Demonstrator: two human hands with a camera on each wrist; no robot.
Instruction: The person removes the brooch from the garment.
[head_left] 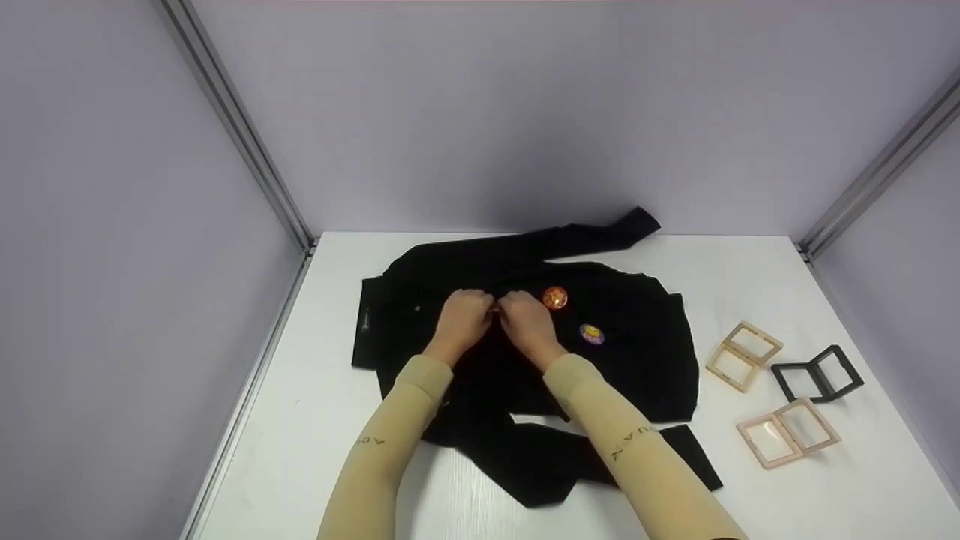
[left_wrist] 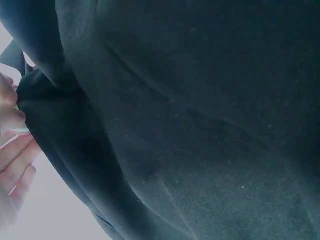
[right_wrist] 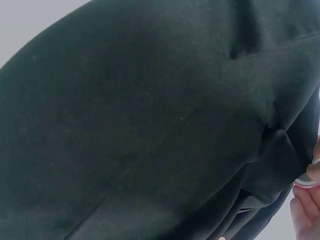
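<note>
A black long-sleeved garment (head_left: pixel 630 375) lies spread out, with a red-orange round badge (head_left: pixel 555 298) and a purple-and-yellow badge (head_left: pixel 592 334) on it. Over its middle, my left hand (head_left: pixel 463 319) and right hand (head_left: pixel 527 322) meet with curled fingers. Between them they pinch a small round badge (right_wrist: pixel 306 181) at the cloth; only its rim shows in the right wrist view. In the left wrist view, fingertips (left_wrist: pixel 17 162) hold the badge's rim beside a raised fold of cloth (left_wrist: pixel 60 125). The badge's face and fastening are hidden.
To the right on the white table (head_left: pixel 270 420) stand several opened hinged frames: a light wooden-coloured frame (head_left: pixel 750 352), a black frame (head_left: pixel 821 379) and a pink frame (head_left: pixel 787 439). Grey panels (head_left: pixel 480 112) enclose the table at the back and sides.
</note>
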